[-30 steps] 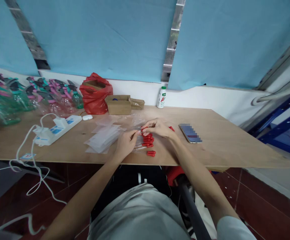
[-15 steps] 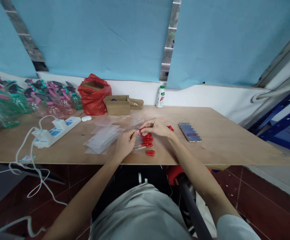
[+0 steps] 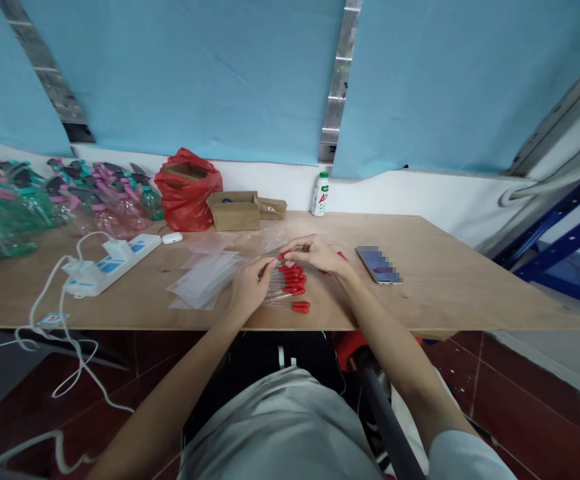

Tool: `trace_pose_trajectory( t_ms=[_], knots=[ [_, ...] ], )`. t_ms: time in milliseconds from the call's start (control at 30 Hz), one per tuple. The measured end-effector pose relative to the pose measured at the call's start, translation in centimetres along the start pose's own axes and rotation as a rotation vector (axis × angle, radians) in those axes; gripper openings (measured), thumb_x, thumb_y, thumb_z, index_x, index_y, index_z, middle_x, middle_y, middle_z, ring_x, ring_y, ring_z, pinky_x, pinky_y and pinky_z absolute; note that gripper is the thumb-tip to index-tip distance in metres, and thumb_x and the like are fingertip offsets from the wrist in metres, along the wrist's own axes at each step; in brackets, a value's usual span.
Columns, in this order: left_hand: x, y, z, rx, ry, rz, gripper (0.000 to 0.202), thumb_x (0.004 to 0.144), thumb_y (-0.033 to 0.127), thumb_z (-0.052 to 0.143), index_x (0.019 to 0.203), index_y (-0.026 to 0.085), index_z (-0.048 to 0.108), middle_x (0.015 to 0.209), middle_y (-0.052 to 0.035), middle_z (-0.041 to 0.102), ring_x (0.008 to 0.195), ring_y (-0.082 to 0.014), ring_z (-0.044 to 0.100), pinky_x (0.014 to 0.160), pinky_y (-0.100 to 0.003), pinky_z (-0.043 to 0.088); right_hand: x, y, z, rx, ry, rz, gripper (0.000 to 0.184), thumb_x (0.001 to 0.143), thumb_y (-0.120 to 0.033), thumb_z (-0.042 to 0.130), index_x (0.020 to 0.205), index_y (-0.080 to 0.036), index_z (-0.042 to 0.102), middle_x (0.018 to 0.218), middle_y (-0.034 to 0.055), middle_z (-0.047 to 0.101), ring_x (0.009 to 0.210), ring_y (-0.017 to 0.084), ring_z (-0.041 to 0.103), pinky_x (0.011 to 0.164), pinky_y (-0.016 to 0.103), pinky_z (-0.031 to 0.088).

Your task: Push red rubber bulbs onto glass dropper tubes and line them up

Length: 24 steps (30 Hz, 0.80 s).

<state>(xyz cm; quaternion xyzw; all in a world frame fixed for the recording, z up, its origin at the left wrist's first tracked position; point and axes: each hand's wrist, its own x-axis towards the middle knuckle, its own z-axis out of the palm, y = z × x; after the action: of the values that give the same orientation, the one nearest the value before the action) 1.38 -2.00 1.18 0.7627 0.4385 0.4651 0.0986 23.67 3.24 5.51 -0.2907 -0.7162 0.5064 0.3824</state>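
Note:
Several droppers (image 3: 294, 290) with red rubber bulbs and thin clear tubes lie in a row on the table, their bulbs pointing right. Just above that row, my right hand (image 3: 316, 255) pinches the red bulb of one dropper (image 3: 283, 255). My left hand (image 3: 251, 285) is closed in a pinch beside it, fingertips close to the right ones; what it grips is too small to make out. Left of the row, flat clear plastic bags (image 3: 201, 281) lie in a loose pile, partly behind my left hand. Another red bulb (image 3: 341, 255) peeks out beyond my right wrist.
A phone (image 3: 379, 265) lies to the right. A power strip (image 3: 115, 263) with white cables, a white earbud case (image 3: 172, 238) and many spray bottles (image 3: 105, 200) occupy the left. Along the wall stand a red bag (image 3: 189, 200), a cardboard box (image 3: 235, 212) and a white bottle (image 3: 321, 195).
My fingertips have drawn slightly apart, and my left fingers have shifted a little left. The dropper row, bags and phone stay in place.

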Motion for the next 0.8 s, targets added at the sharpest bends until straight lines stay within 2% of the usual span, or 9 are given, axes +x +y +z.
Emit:
trace_pose_trajectory(
  t_ms=[233, 600, 700, 800],
  knots=[
    [-0.1, -0.5, 0.2, -0.041, -0.021, 0.024, 0.03, 0.108, 0.036, 0.051, 0.11, 0.024, 0.079, 0.103, -0.0052, 0.08, 0.091, -0.0207, 0.072, 0.085, -0.034, 0.052, 0.1, 0.6, 0.2, 0.05, -0.014, 0.047, 0.043, 0.076, -0.044, 0.092, 0.104, -0.013, 0.083, 0.089, 0.0092, 0.083, 0.082, 0.019, 0.081, 0.083, 0.032, 0.066],
    [-0.1, -0.9, 0.2, -0.039, -0.052, 0.01, 0.03, 0.108, 0.036, 0.051, 0.111, 0.025, 0.079, 0.107, -0.0062, 0.081, 0.096, -0.0226, 0.073, 0.086, -0.035, 0.053, 0.1, 1.0, 0.3, 0.05, -0.045, 0.057, 0.04, 0.079, -0.044, 0.09, 0.104, -0.013, 0.081, 0.09, 0.0099, 0.083, 0.081, 0.019, 0.081, 0.084, 0.033, 0.066],
    [-0.1, -0.9, 0.3, -0.006, -0.056, 0.005, 0.032, 0.11, 0.036, 0.048, 0.108, 0.024, 0.078, 0.105, -0.006, 0.081, 0.093, -0.0222, 0.073, 0.084, -0.034, 0.051, 0.2, 0.7, 0.6, -0.016, -0.054, 0.021, 0.037, 0.084, -0.045, 0.084, 0.103, -0.013, 0.079, 0.091, 0.0094, 0.083, 0.081, 0.018, 0.079, 0.083, 0.032, 0.064],
    [-0.1, -0.7, 0.6, 0.065, -0.046, -0.026, 0.035, 0.111, 0.036, 0.044, 0.108, 0.022, 0.076, 0.098, -0.0062, 0.08, 0.089, -0.0225, 0.072, 0.081, -0.033, 0.049, 0.2, 0.2, 1.1, -0.181, -0.033, -0.071, 0.03, 0.089, -0.04, 0.077, 0.102, -0.013, 0.077, 0.089, 0.0068, 0.081, 0.077, 0.015, 0.074, 0.077, 0.028, 0.06]
  ],
)
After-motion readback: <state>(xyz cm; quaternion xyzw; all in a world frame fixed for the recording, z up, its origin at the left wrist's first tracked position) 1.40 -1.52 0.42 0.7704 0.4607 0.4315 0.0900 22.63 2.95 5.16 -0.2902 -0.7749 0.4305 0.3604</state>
